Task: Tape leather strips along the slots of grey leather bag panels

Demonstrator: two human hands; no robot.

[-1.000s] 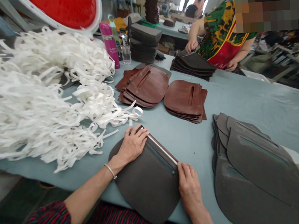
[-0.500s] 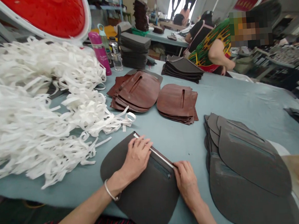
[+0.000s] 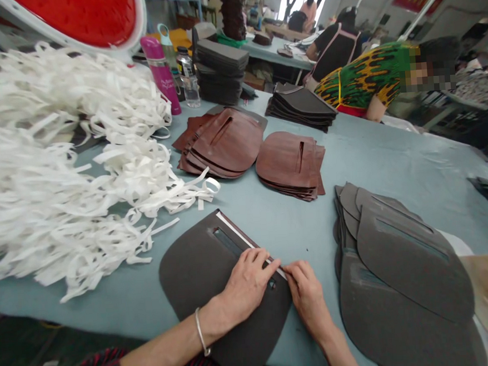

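A dark grey, round-ended leather-like panel (image 3: 191, 265) with a slot lies before me at the table's front edge. A narrow white strip (image 3: 234, 228) runs along its straight edge. My left hand (image 3: 249, 283) lies across the panel, its fingers stretched over the strip and partly covering the slot. At the right corner my right hand (image 3: 305, 290) pinches the strip's end against the panel's edge; the fingertips partly hide the grip.
Loose white strips (image 3: 60, 190) are heaped on the left. Brown slotted panels (image 3: 228, 145) lie ahead, and overlapping grey panels (image 3: 412, 260) lie right. A pink bottle (image 3: 161, 71) stands near stacked dark pieces (image 3: 221, 67). A co-worker (image 3: 358, 80) bends beyond the table.
My left hand has slid along the strip toward my right hand, uncovering the strip's far end and part of the slot. My right hand stays at the corner.
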